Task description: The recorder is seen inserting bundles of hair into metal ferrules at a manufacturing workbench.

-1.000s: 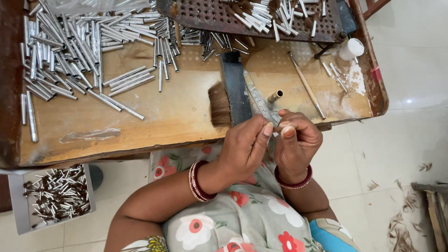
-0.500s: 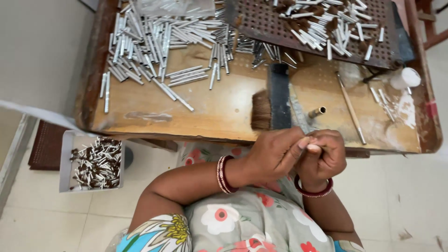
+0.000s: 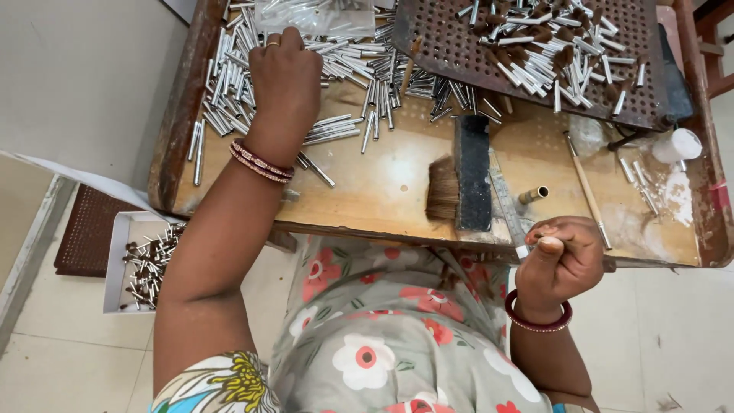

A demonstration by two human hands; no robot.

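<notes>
Over workbench [image 3: 367, 191]: left hand [image 3: 284, 76] lay fingers-down on metal tubes [image 3: 229, 84], grip not discernible; right hand [image 3: 562, 256] pinched small ferrule [image 3: 523, 251]. Risk: loose pinch, ferrule drops to floor.

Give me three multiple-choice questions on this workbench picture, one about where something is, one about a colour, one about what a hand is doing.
1. Where is the left hand?
A. On the pile of metal tubes
B. On the brush
C. In the floor tray

2. What colour is the bangle on the right wrist?
A. Green
B. Dark red
C. Yellow

3. How is the right hand?
A. Flat and open
B. Closed, pinching a small piece
C. Out of view

Answers: 1 A, the hand rests on the tubes. 2 B, it is dark red. 3 B, the fingers curl at the table edge.
</notes>
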